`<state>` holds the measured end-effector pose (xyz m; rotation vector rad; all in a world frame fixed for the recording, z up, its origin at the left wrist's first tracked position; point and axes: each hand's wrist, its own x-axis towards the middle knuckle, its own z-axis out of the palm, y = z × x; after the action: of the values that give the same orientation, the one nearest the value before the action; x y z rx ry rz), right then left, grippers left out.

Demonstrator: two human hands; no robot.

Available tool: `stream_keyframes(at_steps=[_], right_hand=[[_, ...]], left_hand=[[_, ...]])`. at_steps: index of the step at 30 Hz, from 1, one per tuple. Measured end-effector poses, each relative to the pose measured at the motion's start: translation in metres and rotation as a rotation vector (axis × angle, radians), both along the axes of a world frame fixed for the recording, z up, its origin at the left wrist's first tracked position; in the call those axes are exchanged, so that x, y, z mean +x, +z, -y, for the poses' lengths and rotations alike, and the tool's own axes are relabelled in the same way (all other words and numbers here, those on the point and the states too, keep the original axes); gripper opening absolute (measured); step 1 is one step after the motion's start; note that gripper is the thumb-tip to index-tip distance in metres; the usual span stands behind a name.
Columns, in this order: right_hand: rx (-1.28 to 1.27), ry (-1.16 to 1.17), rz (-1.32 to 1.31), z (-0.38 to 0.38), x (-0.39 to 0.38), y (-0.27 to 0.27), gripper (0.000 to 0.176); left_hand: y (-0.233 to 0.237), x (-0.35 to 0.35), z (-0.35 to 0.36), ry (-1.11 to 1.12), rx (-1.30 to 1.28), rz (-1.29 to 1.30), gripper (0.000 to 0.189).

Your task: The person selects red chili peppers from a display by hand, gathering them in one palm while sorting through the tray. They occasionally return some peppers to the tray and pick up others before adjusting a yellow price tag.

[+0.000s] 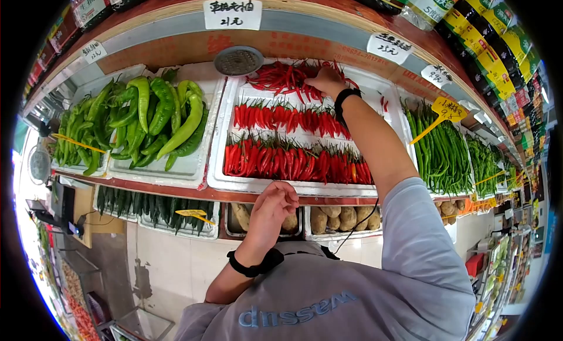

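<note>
A white foam tray [218,165] holds red chilies. Two neat rows, the middle row [281,117] and the front row [293,160], lie with their stems toward the back. Behind them is a loose heap of red chilies [281,77]. My right hand [326,81] reaches into the right part of this heap, its fingers bent among the chilies; what they grip, if anything, is hidden. My left hand [274,203] hovers near the tray's front edge with its fingers curled together, and what is between them cannot be made out. Both wrists wear black bands.
Large green peppers [158,115] fill a tray on the left, long green peppers [437,147] one on the right. A round metal strainer-like disc [238,60] is at the tray's back left corner. Potatoes [346,219] sit below; a shelf with bottles [431,9] overhangs the back.
</note>
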<state>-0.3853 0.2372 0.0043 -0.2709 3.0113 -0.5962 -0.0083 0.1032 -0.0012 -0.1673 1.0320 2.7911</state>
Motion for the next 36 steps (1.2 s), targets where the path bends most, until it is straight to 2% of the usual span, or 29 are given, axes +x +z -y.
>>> stream_keyframes(at_steps=[3, 4, 5, 7, 8, 12, 14, 15, 17, 18, 20, 24, 26, 27, 29, 30, 31, 33, 35, 36], right_hand=[[0.178, 0.025, -0.092, 0.009, 0.000, -0.006, 0.048], [0.166, 0.027, -0.044, 0.011, -0.001, -0.006, 0.057], [0.170, 0.032, -0.045, 0.013, -0.007, -0.013, 0.057], [0.047, -0.039, 0.066, 0.013, -0.026, -0.034, 0.074], [0.052, -0.028, 0.035, 0.015, -0.022, -0.033, 0.087], [0.096, 0.011, -0.089, 0.023, -0.015, -0.043, 0.089], [0.024, -0.150, -0.082, 0.028, -0.002, -0.031, 0.078], [0.023, -0.154, -0.080, 0.029, 0.003, -0.023, 0.078], [0.095, -0.098, 0.089, 0.030, 0.011, -0.009, 0.059], [0.096, -0.102, 0.089, 0.031, 0.018, -0.006, 0.059], [0.155, -0.147, -0.021, 0.035, 0.030, -0.006, 0.041], [0.125, -0.166, -0.078, 0.032, 0.022, -0.012, 0.040], [-0.141, -0.153, 0.091, 0.019, 0.016, -0.007, 0.032], [-0.140, -0.152, 0.090, 0.014, 0.013, -0.007, 0.032], [-0.593, -0.261, 0.241, 0.004, 0.007, -0.011, 0.028], [-0.702, -0.254, 0.313, 0.000, 0.001, -0.013, 0.023], [-0.699, -0.256, 0.313, -0.004, -0.004, -0.016, 0.023], [-0.976, -0.328, 0.418, -0.006, -0.006, -0.009, 0.020], [-1.010, -0.306, 0.421, -0.010, -0.012, -0.002, 0.018], [-1.112, -0.294, 0.482, -0.015, -0.015, 0.002, 0.016]], left_hand=[[0.001, -0.001, 0.007, -0.002, 0.014, -0.004, 0.015], [0.001, -0.001, 0.010, 0.002, 0.019, -0.005, 0.015], [0.001, -0.001, 0.013, 0.001, 0.016, -0.004, 0.015], [0.001, -0.001, 0.016, 0.002, 0.018, -0.003, 0.015], [0.000, -0.002, 0.017, 0.003, 0.021, 0.000, 0.015], [-0.003, -0.003, 0.019, -0.012, 0.026, -0.001, 0.014], [-0.003, -0.004, 0.021, -0.024, 0.018, -0.005, 0.014], [-0.003, -0.003, 0.021, -0.032, 0.015, -0.010, 0.014], [-0.001, -0.003, 0.022, -0.032, 0.018, 0.001, 0.014], [-0.001, -0.003, 0.021, -0.027, 0.021, 0.008, 0.014], [-0.001, -0.003, 0.021, -0.030, 0.020, 0.007, 0.013], [0.000, -0.001, 0.024, -0.035, 0.013, 0.006, 0.013], [-0.002, -0.001, 0.025, -0.025, 0.021, 0.007, 0.014], [-0.003, -0.001, 0.026, -0.016, 0.029, 0.009, 0.014], [-0.003, -0.002, 0.026, -0.011, 0.036, -0.003, 0.015], [-0.003, -0.002, 0.026, -0.007, 0.040, -0.013, 0.015], [-0.004, -0.003, 0.026, -0.008, 0.043, -0.012, 0.015], [-0.006, -0.004, 0.026, -0.015, 0.041, 0.012, 0.016], [-0.006, -0.006, 0.025, -0.024, 0.050, 0.001, 0.016], [-0.005, -0.007, 0.025, -0.032, 0.058, -0.011, 0.016]])
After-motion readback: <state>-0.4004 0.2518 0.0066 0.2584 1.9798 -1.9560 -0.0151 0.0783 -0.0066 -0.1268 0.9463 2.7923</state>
